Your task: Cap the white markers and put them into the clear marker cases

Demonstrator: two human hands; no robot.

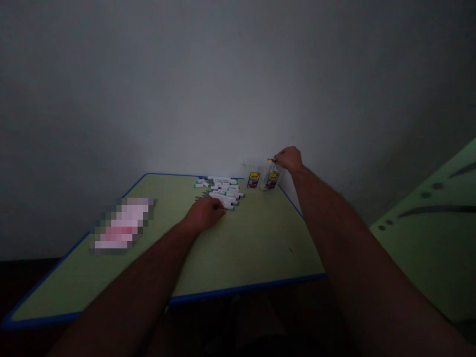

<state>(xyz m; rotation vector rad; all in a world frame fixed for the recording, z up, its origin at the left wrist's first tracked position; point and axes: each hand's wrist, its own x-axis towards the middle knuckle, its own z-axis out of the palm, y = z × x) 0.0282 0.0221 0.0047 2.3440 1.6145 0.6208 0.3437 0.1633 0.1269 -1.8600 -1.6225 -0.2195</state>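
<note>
My right hand (pixel 290 157) reaches to the top of a clear plastic case (pixel 271 181) with a yellow and dark label. Its fingers pinch a marker (pixel 271 160) whose coloured end shows at the case's opening. Beside it stands a second clear case (pixel 253 180) with a similar label. My left hand (pixel 204 214) rests low over the table at the near edge of a pile of white markers (pixel 223 187) with coloured ends. Its fingers are curled together close to the nearest marker; whether they hold anything is hidden.
The pale green table (pixel 245 248) has a blue edge and stands against a grey wall (pixel 208 99). A blurred-out pink and white flat item (pixel 122 225) lies on the left. At the right is a green panel (pixel 427 238) with dark markings.
</note>
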